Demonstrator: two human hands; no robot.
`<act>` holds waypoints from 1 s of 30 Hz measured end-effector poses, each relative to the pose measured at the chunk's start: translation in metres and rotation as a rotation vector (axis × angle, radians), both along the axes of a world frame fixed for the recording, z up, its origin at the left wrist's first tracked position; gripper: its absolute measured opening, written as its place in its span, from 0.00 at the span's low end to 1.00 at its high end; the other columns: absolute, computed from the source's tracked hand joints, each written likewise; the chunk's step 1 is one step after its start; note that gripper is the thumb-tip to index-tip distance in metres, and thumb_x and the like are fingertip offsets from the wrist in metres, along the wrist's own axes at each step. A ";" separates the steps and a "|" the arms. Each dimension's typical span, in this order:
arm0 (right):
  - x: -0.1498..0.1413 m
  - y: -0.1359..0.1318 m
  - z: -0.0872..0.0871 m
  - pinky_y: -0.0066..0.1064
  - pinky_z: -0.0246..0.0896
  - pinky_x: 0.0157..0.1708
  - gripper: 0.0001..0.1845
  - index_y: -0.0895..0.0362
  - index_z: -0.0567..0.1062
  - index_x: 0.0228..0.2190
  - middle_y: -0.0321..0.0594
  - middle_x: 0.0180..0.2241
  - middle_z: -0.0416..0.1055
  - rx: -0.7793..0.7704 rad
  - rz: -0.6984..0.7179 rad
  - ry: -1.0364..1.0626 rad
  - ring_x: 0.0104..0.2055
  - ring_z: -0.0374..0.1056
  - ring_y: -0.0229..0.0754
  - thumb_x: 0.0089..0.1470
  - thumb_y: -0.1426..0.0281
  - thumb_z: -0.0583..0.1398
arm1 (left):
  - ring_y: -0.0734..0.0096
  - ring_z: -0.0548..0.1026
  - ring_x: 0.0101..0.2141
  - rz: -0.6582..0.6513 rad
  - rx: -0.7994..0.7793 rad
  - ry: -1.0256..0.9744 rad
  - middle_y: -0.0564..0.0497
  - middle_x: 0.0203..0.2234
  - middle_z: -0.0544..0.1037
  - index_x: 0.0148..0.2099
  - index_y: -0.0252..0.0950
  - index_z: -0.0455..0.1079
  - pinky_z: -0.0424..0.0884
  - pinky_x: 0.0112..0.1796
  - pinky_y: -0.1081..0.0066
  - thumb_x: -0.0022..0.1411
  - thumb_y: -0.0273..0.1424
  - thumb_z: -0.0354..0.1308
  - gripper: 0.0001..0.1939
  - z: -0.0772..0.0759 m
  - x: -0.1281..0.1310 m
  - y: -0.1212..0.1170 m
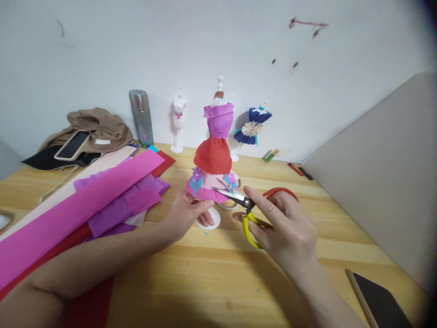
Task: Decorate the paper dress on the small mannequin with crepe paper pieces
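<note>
At the frame's centre stands a dressed mannequin (218, 141) with purple bodice (220, 120), red overskirt (213, 156) and pink skirt (209, 182). The right hand (293, 230) grips scissors (246, 202), blades parted before the skirt. The left hand (180, 212) touches the skirt's lower left; fingers partly hidden, I cannot tell whether it pinches. Upper left, a capped bottle (141, 119) stands, contents hidden.

We look out from one head-worn camera | we face forward and down, across the table (205, 278) to the pale wall (205, 41) behind it | we sit close, the left hand (182, 214) and right hand (290, 223) around mid-frame | our view is wide, darkening at the right-hand corners
</note>
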State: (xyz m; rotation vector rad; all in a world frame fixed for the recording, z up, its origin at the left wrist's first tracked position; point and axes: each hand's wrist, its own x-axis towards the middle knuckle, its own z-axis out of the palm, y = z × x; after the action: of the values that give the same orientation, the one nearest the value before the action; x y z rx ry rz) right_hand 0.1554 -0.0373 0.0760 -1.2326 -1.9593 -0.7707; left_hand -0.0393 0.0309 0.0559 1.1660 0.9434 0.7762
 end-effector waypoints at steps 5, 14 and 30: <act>-0.001 0.005 0.001 0.32 0.53 0.28 0.25 0.54 0.75 0.54 0.36 0.28 0.61 0.050 0.019 -0.038 0.27 0.57 0.39 0.54 0.76 0.63 | 0.74 0.70 0.14 -0.009 -0.009 -0.037 0.55 0.12 0.73 0.25 0.34 0.71 0.66 0.20 0.76 0.58 0.27 0.60 0.09 -0.007 0.001 0.003; 0.004 0.007 -0.006 0.34 0.59 0.30 0.19 0.58 0.75 0.50 0.40 0.29 0.64 -0.059 0.311 -0.170 0.31 0.61 0.43 0.56 0.74 0.60 | 0.75 0.73 0.17 -0.024 0.101 -0.118 0.53 0.15 0.77 0.28 0.33 0.73 0.68 0.23 0.77 0.58 0.32 0.61 0.09 -0.027 -0.007 0.028; -0.003 0.014 -0.017 0.30 0.52 0.26 0.18 0.56 0.78 0.48 0.35 0.24 0.60 0.090 0.056 -0.059 0.25 0.57 0.38 0.54 0.72 0.64 | 0.72 0.76 0.19 -0.009 0.095 -0.006 0.50 0.17 0.78 0.24 0.32 0.73 0.73 0.26 0.73 0.59 0.31 0.63 0.13 -0.041 -0.006 0.041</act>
State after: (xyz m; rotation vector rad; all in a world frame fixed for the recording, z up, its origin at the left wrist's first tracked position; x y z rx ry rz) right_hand 0.1528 -0.0228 0.0591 -1.1087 -1.9754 -0.8661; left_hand -0.0452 0.0719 0.0152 1.2491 0.9036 0.8246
